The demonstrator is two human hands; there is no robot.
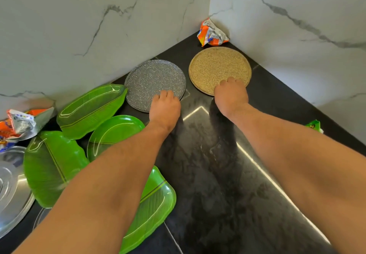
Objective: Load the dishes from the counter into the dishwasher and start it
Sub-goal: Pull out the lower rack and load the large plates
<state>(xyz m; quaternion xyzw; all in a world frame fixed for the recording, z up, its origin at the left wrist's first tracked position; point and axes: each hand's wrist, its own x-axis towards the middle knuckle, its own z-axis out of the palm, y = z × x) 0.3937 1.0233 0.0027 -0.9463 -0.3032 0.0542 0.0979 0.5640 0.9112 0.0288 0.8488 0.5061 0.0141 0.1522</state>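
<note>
Fingers [166, 95] of my left hand [164, 108] lie close together on the near rim of the grey speckled plate [152, 79], bent down over its edge, as the head view shows. My thumb is hidden under the hand, so I cannot tell whether I am pinching the rim or only resting on it. My right hand [230, 95] sits the same way on the near rim of the tan plate [216, 64]: fingers together and bent onto the plate, thumb out of sight, so I cannot judge the grip. Both round plates lie flat on the black counter [217, 174] and stretch away from my fingertips toward the marble wall [79, 26]. They are side by side, with a narrow gap between them that falls between my two hands.

Left of my left hand and forearm lie four green leaf-shaped plates [93, 109]. The tip of the farthest one reaches the grey plate's left edge, another sits just beside my left wrist, and my forearm crosses over the nearest one. Further left, at the frame's edge, steel plates [11, 184] rest on the counter, with a crumpled orange wrapper [19, 123] beyond them by the wall. Past the tan plate, beyond my right hand, a second crumpled wrapper [213, 33] sits in the wall corner. Right of my right forearm, a small green packet [315, 125] peeks out near the wall.
</note>
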